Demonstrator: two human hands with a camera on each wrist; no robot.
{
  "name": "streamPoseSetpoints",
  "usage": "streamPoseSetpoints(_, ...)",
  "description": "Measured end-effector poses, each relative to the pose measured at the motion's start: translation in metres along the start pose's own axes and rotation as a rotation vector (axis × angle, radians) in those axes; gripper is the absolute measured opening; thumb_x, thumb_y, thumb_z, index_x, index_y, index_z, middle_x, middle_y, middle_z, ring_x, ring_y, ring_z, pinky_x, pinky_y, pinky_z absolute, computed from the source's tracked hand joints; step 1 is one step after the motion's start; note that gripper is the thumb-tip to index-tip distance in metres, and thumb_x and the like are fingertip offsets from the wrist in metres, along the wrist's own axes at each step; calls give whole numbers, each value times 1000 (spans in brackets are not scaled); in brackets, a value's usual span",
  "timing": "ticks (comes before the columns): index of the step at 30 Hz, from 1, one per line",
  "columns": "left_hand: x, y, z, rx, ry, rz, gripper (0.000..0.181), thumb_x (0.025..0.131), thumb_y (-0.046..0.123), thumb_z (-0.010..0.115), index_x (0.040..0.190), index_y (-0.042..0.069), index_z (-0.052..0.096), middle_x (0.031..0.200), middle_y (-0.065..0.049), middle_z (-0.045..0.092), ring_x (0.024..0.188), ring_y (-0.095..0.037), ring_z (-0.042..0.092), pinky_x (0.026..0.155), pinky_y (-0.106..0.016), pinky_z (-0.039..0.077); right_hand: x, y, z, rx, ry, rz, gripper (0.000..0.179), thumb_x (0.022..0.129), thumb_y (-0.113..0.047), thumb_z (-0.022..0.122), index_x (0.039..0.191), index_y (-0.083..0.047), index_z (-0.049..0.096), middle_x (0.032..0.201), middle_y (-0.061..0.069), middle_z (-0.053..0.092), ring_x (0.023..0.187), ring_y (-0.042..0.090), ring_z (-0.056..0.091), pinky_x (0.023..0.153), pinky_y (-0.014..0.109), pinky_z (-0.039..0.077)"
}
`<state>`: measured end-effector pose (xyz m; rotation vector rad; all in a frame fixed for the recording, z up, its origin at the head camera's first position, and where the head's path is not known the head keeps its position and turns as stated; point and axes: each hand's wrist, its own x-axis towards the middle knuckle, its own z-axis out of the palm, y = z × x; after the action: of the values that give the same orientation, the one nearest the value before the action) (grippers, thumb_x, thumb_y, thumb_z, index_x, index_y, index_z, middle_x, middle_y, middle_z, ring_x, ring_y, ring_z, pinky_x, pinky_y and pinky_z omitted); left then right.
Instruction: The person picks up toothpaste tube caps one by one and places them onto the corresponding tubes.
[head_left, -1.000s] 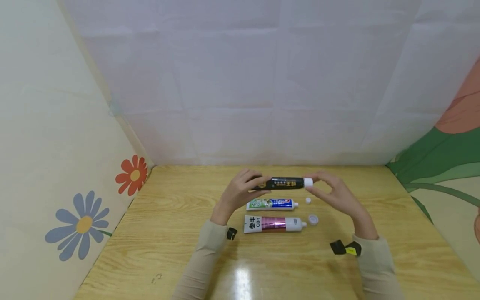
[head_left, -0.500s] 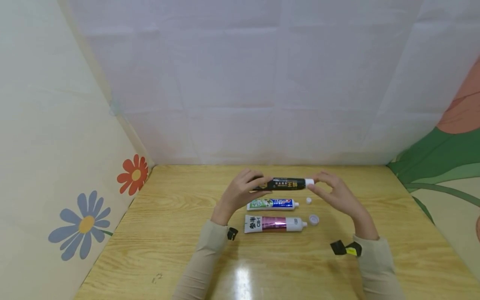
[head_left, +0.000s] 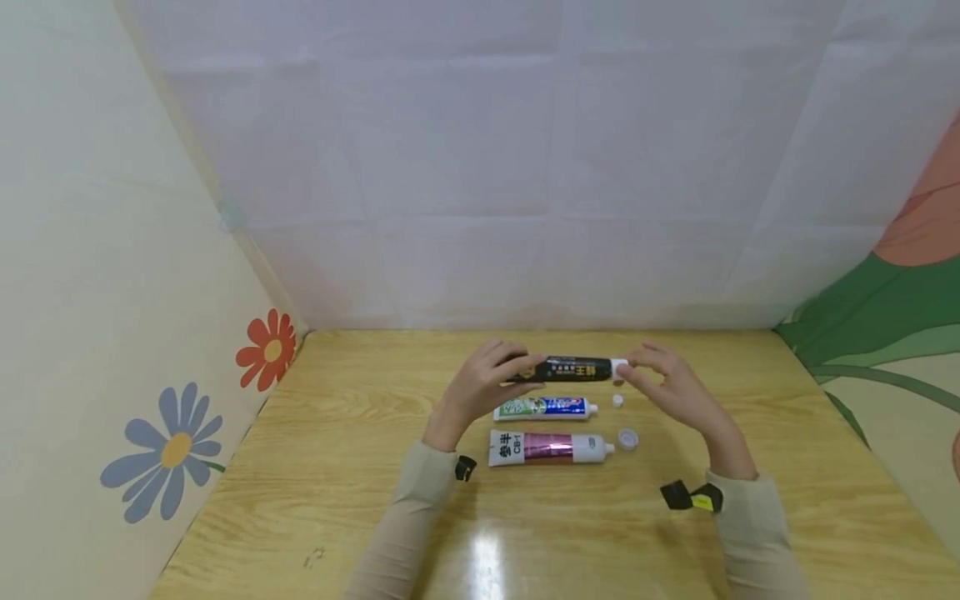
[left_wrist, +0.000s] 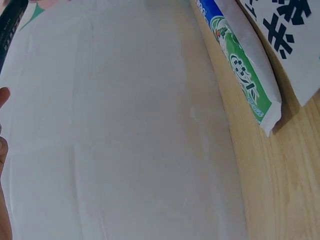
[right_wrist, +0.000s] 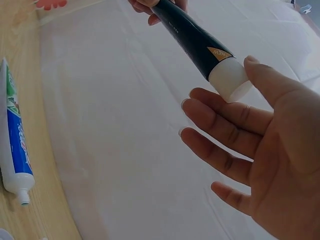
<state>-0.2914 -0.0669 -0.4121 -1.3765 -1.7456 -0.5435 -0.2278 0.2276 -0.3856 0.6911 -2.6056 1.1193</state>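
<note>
Gripping the black toothpaste tube (head_left: 577,369) round its tail half in the fingers of the left hand (head_left: 476,387), nearly level and raised above the surface (head_left: 300,467), with the capped end towards the right. Pinching its white screw cap (head_left: 618,370) between thumb and index finger of the right hand (head_left: 671,392), lightly by the look of it, with the other fingers spread loose. Cannot tell how tightly the cap sits. Held from opposite ends probably to keep the body steady against fingertips working at the cap, and raised perhaps to give the knuckles space to turn. Laid on the surface, nearer than the hold: a green-and-blue toothpaste tube (head_left: 546,407), then, nearer again, a pink-and-white toothpaste tube (head_left: 551,447), both with bare nozzles to the right. Paired just right of those nozzles with a small loose cap (head_left: 617,401) and a wider loose cap (head_left: 627,439), likely set so to keep each with its own tube. Bounded along the far edge by a white sheet (head_left: 480,183), at left by a flower-painted panel (head_left: 112,250) and at right by a leaf-painted panel (head_left: 885,325). Offering most room for moving at left and near, less towards the far edge.
</note>
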Motion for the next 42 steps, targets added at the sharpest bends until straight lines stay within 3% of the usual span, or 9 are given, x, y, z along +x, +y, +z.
streamPoseSetpoints(3,0,0,0,-2,-2,0,46,71,24,79,112,11,66,95,-4,62,78,-11,53,71,-18,46,2,1,0,0,7,-45,17,94,-14,54,83,-14,67,86,2,67,101,28,56,104,60,23)
streamPoseSetpoints(7,0,0,0,-5,-1,7,46,71,25,78,113,11,65,95,-4,61,79,-12,53,71,-19,46,2,1,0,-5,8,-64,21,94,-12,53,79,-14,67,81,-2,64,92,18,53,93,53,36)
streamPoseSetpoints(10,0,0,0,-1,1,12,48,69,23,80,113,11,65,95,-4,61,79,-12,53,72,-19,46,2,0,1,-13,9,-75,24,95,-11,51,77,-12,66,79,-3,63,89,14,52,88,49,38)
streamPoseSetpoints(17,0,2,-1,17,-15,9,45,73,26,78,114,12,65,96,-3,61,79,-11,53,72,-18,46,1,-2,2,-7,-7,-26,32,98,-16,46,72,-18,65,78,-6,61,82,12,54,80,39,41)
streamPoseSetpoints(30,2,1,-2,-3,13,20,46,71,24,79,112,10,66,95,-4,61,78,-12,52,70,-19,45,0,-6,1,11,-51,26,37,99,-20,43,68,-12,59,88,1,68,89,19,59,82,46,43)
streamPoseSetpoints(33,1,1,-2,-9,18,21,43,74,26,77,112,10,65,95,-5,61,79,-12,53,71,-19,46,-2,-5,1,-10,-62,45,33,99,-23,43,75,-11,62,87,4,67,88,21,59,80,48,44)
streamPoseSetpoints(38,-1,1,0,-2,15,9,42,76,27,75,113,10,65,95,-5,61,79,-12,53,71,-19,46,-5,-2,1,2,-66,69,25,97,-24,48,110,-6,62,92,6,66,89,22,59,78,47,48)
streamPoseSetpoints(42,-2,0,1,1,13,-2,42,76,27,75,113,11,66,96,-4,62,80,-12,54,72,-19,46,-5,-2,-1,52,-57,54,36,91,-21,59,126,-12,54,103,3,63,94,19,56,81,43,46)
